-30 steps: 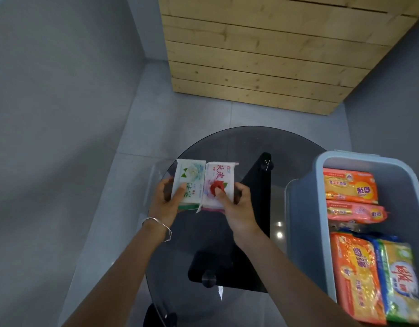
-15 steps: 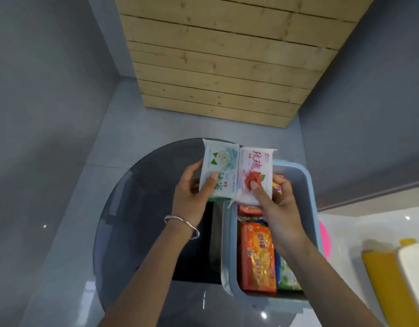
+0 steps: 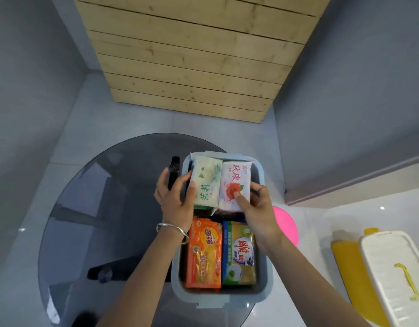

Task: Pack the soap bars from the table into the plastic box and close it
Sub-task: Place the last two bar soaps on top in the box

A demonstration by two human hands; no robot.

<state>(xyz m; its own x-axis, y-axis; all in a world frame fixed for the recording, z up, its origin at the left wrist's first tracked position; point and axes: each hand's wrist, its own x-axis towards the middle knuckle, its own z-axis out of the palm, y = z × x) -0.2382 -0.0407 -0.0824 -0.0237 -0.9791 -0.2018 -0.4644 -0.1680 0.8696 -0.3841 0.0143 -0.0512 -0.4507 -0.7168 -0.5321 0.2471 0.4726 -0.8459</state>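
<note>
both hands are gripping soap, left hand (image 3: 174, 199) holding the green soap bar (image 3: 205, 184) and right hand (image 3: 255, 205) the pink soap bar (image 3: 234, 185), over the plastic box (image 3: 261, 293).

Green-printed soap pack (image 3: 205, 182) and rose-printed soap pack (image 3: 235, 185) covering far half of plastic box (image 3: 227, 299), hiding whatever lying beneath. Pink round object (image 3: 286, 226) sitting half behind box. White lidded container (image 3: 392, 274) running off bottom edge.
</note>
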